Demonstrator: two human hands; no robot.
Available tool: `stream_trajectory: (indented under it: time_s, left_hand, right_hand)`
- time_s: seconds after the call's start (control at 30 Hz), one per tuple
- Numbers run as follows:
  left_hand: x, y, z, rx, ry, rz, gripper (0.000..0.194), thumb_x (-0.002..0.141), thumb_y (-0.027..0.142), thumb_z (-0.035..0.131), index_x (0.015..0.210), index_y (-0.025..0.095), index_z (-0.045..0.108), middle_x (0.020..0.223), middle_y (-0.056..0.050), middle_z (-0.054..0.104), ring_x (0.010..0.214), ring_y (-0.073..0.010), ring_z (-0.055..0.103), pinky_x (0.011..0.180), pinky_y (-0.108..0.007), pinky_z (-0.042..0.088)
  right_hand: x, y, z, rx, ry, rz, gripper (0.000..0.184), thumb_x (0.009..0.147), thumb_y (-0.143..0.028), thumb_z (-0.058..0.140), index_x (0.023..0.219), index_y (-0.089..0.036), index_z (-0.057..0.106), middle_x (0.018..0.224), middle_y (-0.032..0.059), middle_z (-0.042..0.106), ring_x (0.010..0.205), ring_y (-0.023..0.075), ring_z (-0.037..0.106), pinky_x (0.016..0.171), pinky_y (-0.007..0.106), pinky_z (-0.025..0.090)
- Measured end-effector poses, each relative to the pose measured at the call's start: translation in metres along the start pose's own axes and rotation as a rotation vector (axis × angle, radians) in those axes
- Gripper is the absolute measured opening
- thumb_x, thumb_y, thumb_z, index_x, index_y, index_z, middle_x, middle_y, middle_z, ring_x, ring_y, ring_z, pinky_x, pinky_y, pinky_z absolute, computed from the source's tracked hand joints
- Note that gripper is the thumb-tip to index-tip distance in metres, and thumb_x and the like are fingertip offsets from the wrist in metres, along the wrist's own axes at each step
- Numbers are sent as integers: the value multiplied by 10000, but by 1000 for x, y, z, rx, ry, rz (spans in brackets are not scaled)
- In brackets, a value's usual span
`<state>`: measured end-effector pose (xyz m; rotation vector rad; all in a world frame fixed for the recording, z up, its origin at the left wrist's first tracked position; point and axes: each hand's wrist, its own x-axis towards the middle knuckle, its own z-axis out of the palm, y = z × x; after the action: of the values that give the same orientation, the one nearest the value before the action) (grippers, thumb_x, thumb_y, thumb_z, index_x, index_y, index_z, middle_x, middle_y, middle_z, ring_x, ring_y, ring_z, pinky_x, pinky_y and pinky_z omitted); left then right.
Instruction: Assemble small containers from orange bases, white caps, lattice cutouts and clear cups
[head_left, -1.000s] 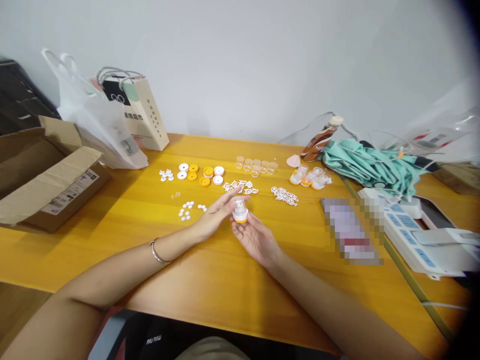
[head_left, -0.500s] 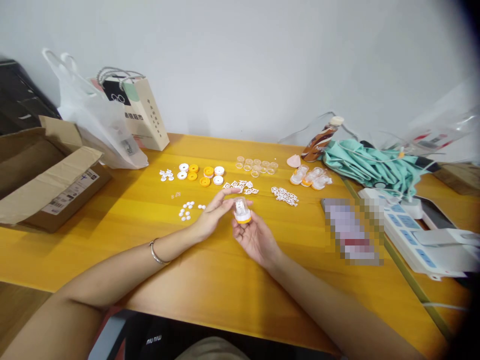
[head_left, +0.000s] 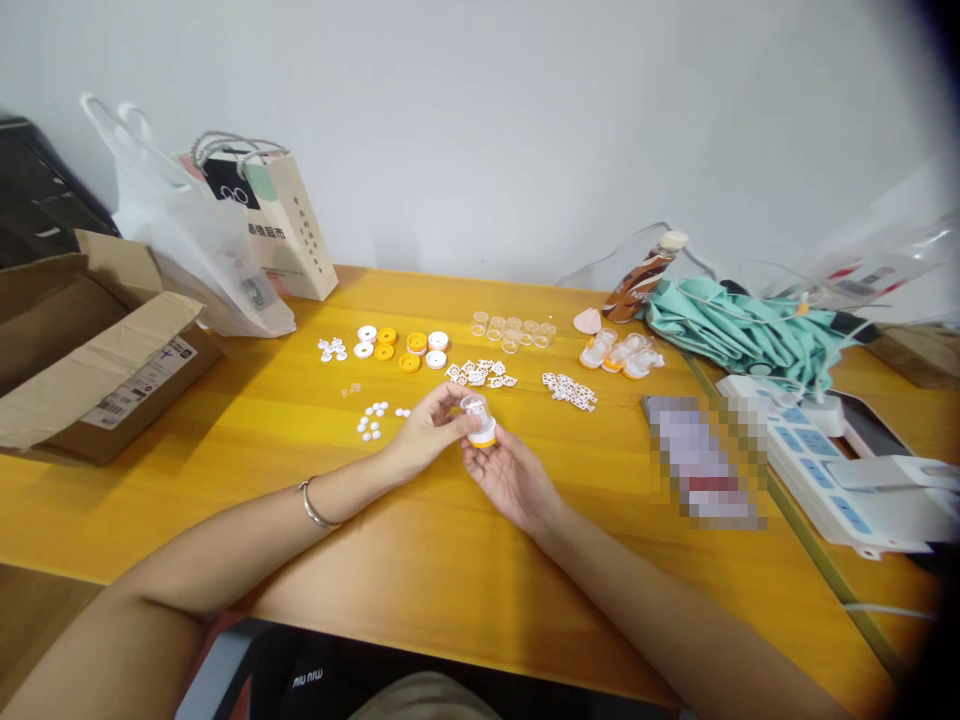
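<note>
Both my hands meet over the middle of the yellow table (head_left: 225,470). My right hand (head_left: 510,478) lies palm up and carries a small clear cap on an orange base (head_left: 480,418) at its fingertips. My left hand (head_left: 429,432) has its fingers curled round the clear top of that same piece, thumb and forefinger pinching it. A silver bangle (head_left: 312,505) sits on my left wrist. Just beyond my hands lie small white lattice parts (head_left: 480,374), white buttons (head_left: 373,420), orange and white discs (head_left: 409,348) and clear cups (head_left: 514,332).
An open cardboard box (head_left: 97,360) and two bags (head_left: 225,250) stand at the far left. At the right are finished orange-based pieces (head_left: 621,355), a brown bottle (head_left: 641,278), a teal cloth (head_left: 739,335), a blurred flat thing (head_left: 701,460) and a power strip (head_left: 825,470).
My left hand went from open fingers hovering beside the piece to curled fingers gripping its clear top. The piece tilted a little; my right hand stayed in place.
</note>
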<state>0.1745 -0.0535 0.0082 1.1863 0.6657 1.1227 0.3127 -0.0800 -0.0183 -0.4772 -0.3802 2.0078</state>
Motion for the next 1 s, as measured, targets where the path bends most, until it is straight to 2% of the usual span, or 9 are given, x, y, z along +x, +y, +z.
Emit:
stream_trajectory:
  time_s: [0.1,0.23,0.37,0.43,0.53,0.67,0.73,0.83,1.0]
  left_hand:
    - [0,0,0,-79,-91,-78,370,778,406,617,1071,181,599,1100,-80,596,1026,-211,525,882,-312,382]
    - [-2,0,1,-48,-3,-25,479,688,338,724,1111,192,554,1034,-62,611,964,-189,550,844,-287,399]
    - [-1,0,1,-152,-91,-64,453,744,317,677,1146,197,507,1096,-86,601,996,-195,553,865,-315,402]
    - [0,-1,0,-157,-64,-55,441,722,309,699,1112,199,525,1133,-81,586,1015,-188,540,876,-305,394]
    - [1,-3,-1,-87,24,-18,331,689,290,728,966,173,589,988,-53,628,924,-164,560,848,-277,398]
    - [1,-1,0,-129,-92,-84,387,752,389,649,1063,168,583,1058,-85,601,963,-189,548,858,-293,398]
    - [1,0,1,-93,-36,-55,421,694,381,707,1039,175,584,995,-65,603,917,-172,545,816,-269,409]
    - [1,2,2,6,38,-3,336,639,320,758,885,153,599,815,-20,593,770,-128,536,732,-235,420]
    - [-3,8,1,100,-29,37,284,713,330,694,910,141,616,832,-37,605,759,-138,539,711,-242,426]
  right_hand:
    - [0,0,0,29,7,16,221,729,-287,676,900,-154,637,795,12,685,729,94,632,674,167,518]
    - [1,-1,1,7,16,-1,230,723,-245,684,925,-150,627,850,20,687,764,96,633,731,184,519]
    - [1,0,1,25,41,23,205,732,-297,673,875,-157,628,749,7,673,702,92,629,651,163,518]
    - [1,0,1,7,56,-3,206,728,-271,677,894,-161,623,801,15,679,735,97,633,697,177,521]
    - [1,-1,1,-1,55,1,214,725,-265,678,902,-160,619,807,18,676,741,102,633,704,187,524]
    - [2,-1,2,18,76,22,201,729,-302,673,863,-162,623,748,7,665,677,91,618,626,163,521]
    - [2,0,2,10,86,5,220,716,-286,690,884,-159,626,786,12,673,711,91,619,669,169,524]
    - [2,0,1,-6,70,4,268,692,-281,716,908,-149,628,807,14,672,729,88,615,675,163,518]
    - [0,0,2,-76,43,-34,270,687,-290,719,896,-136,644,803,17,667,718,85,609,647,154,500]
